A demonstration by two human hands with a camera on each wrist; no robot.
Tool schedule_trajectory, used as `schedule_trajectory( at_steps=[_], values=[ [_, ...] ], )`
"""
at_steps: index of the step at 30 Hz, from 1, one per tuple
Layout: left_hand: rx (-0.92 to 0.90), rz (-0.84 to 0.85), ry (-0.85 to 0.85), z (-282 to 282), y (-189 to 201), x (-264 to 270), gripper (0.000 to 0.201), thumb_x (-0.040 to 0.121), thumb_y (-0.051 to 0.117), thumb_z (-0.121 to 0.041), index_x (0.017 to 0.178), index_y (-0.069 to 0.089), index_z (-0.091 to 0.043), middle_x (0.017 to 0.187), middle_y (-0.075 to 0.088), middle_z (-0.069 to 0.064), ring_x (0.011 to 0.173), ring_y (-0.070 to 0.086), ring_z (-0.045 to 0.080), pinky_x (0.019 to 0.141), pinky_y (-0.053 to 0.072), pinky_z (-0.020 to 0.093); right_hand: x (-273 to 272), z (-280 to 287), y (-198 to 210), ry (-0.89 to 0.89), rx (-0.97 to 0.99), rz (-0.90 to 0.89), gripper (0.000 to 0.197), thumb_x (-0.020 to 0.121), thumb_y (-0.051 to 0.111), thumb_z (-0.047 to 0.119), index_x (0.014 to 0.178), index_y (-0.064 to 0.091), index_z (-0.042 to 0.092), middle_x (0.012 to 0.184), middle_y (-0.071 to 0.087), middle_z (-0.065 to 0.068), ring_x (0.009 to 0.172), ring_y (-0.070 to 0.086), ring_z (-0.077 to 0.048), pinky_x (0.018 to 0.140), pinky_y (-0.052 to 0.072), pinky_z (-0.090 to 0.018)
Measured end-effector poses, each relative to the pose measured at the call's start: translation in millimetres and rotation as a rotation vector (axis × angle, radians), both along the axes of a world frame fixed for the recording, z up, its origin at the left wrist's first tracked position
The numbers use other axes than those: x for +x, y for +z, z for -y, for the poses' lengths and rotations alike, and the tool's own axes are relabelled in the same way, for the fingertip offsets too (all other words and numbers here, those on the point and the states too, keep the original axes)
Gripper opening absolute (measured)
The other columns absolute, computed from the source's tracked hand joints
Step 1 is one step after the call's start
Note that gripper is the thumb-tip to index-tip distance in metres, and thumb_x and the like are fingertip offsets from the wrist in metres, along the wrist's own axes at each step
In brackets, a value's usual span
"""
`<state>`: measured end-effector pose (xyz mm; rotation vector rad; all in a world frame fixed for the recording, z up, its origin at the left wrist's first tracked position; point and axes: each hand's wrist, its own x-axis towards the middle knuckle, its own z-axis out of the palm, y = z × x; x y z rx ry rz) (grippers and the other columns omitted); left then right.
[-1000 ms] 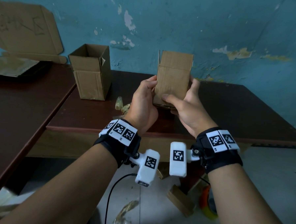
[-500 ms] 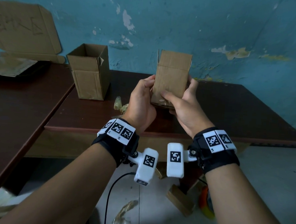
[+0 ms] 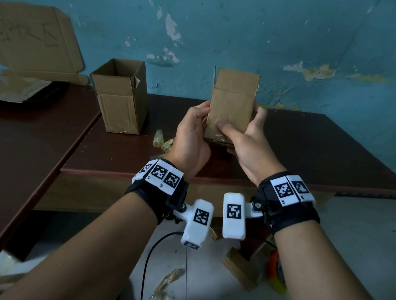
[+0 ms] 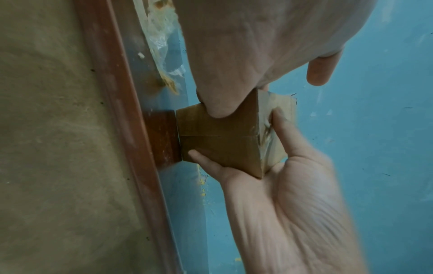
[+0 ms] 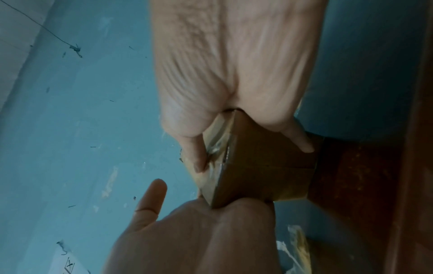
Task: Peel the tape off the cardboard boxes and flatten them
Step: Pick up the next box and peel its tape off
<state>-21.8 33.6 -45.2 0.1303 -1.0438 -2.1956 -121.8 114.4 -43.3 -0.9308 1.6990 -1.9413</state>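
I hold a small brown cardboard box (image 3: 232, 105) upright above the table, its top flaps open. My left hand (image 3: 194, 129) grips its left side, thumb on the near face. My right hand (image 3: 242, 139) cups the lower right corner, its thumb lying across the near face. In the left wrist view the box (image 4: 222, 146) shows a closed bottom with a seam, and clear tape (image 4: 267, 133) shines on the adjoining face under the right thumb. The right wrist view shows the same tape (image 5: 219, 148) beside the thumb on the box (image 5: 264, 166).
A second, taller open box (image 3: 121, 97) stands on the dark brown table (image 3: 307, 151) to the left. Crumpled peeled tape (image 3: 162, 142) lies beside my left hand. Flattened cardboard (image 3: 33, 38) leans on the blue wall at far left. Scraps lie on the floor below.
Both hands keep hold of the small box; it has turned slightly, and my right thumb has shifted a little up its near face.
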Motion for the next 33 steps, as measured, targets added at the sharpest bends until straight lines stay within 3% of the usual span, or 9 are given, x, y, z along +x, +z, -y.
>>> schedule_trajectory(
  at_steps=[3, 7, 11, 16, 19, 24, 28, 33],
  values=[
    [0.0, 0.014, 0.01, 0.9, 0.2, -0.3, 0.055, 0.105, 0.036, -0.022, 0.149, 0.049, 0.006, 0.136, 0.063, 0.028, 0.133, 0.06, 0.042, 0.101, 0.056, 0.041, -1.0, -1.9, -0.3, 0.036, -0.016, 0.002, 0.09, 0.078, 0.083, 0.017, 0.147, 0.027, 0.028, 0.15, 0.053, -0.007, 0.138, 0.06, -0.021, 0.111, 0.055, -0.052],
    [0.019, 0.015, 0.012, 1.9, 0.3, -1.2, 0.055, 0.104, 0.036, -0.022, 0.149, 0.049, 0.007, 0.131, 0.064, 0.023, 0.131, 0.059, 0.041, 0.096, 0.058, 0.039, -1.4, -4.5, 2.9, 0.099, -0.027, 0.006, 0.09, 0.079, 0.078, 0.009, 0.148, 0.024, 0.027, 0.152, 0.051, -0.009, 0.14, 0.058, -0.023, 0.113, 0.054, -0.051],
    [0.004, 0.02, 0.023, 2.8, -2.4, -3.0, 0.056, 0.104, 0.037, -0.023, 0.15, 0.049, 0.006, 0.134, 0.062, 0.025, 0.137, 0.056, 0.043, 0.104, 0.051, 0.042, -0.7, -6.1, 3.3, 0.101, -0.021, -0.012, 0.089, 0.077, 0.073, 0.005, 0.148, 0.023, 0.025, 0.149, 0.052, -0.008, 0.138, 0.059, -0.021, 0.112, 0.056, -0.046],
    [0.019, -0.034, -0.005, 3.3, -3.0, -3.0, 0.058, 0.102, 0.037, -0.022, 0.149, 0.048, 0.009, 0.126, 0.065, 0.021, 0.124, 0.06, 0.038, 0.104, 0.053, 0.042, 1.9, -3.4, 3.9, 0.064, -0.031, 0.089, 0.08, 0.077, 0.074, 0.018, 0.142, 0.029, 0.032, 0.151, 0.051, -0.012, 0.136, 0.061, -0.027, 0.1, 0.059, -0.041],
    [0.028, -0.024, 0.005, 4.1, -2.1, -5.0, 0.058, 0.102, 0.039, -0.022, 0.15, 0.047, 0.009, 0.13, 0.064, 0.023, 0.126, 0.061, 0.038, 0.103, 0.055, 0.041, 4.5, -0.7, 2.9, 0.009, 0.018, -0.002, 0.093, 0.074, 0.084, 0.038, 0.146, 0.026, 0.032, 0.155, 0.05, -0.006, 0.139, 0.059, -0.022, 0.111, 0.055, -0.05],
    [0.03, -0.023, 0.04, 5.6, -4.5, -9.0, 0.073, 0.088, 0.05, -0.026, 0.152, 0.044, 0.008, 0.146, 0.055, 0.035, 0.142, 0.048, 0.049, 0.109, 0.048, 0.047, 2.4, -1.1, 2.3, 0.031, -0.018, -0.012, 0.092, 0.077, 0.08, 0.013, 0.149, 0.024, 0.023, 0.154, 0.049, -0.011, 0.142, 0.055, -0.024, 0.116, 0.051, -0.055],
    [0.006, -0.025, 0.021, 6.7, -7.9, -10.7, 0.07, 0.089, 0.049, -0.023, 0.152, 0.045, 0.005, 0.15, 0.051, 0.035, 0.14, 0.052, 0.047, 0.105, 0.051, 0.043, 1.3, -3.4, 5.6, 0.063, -0.007, -0.026, 0.098, 0.071, 0.079, 0.009, 0.15, 0.023, 0.025, 0.156, 0.046, -0.012, 0.144, 0.053, -0.025, 0.117, 0.05, -0.054],
    [-0.014, -0.01, 0.032, 6.4, -11.3, -14.7, 0.081, 0.08, 0.063, -0.028, 0.153, 0.046, 0.002, 0.152, 0.05, 0.034, 0.142, 0.05, 0.048, 0.119, 0.041, 0.055, -1.2, -7.7, 6.1, 0.067, 0.015, -0.037, 0.092, 0.074, 0.072, 0.004, 0.149, 0.024, 0.027, 0.153, 0.049, -0.012, 0.141, 0.057, -0.024, 0.115, 0.052, -0.052]
  ],
)
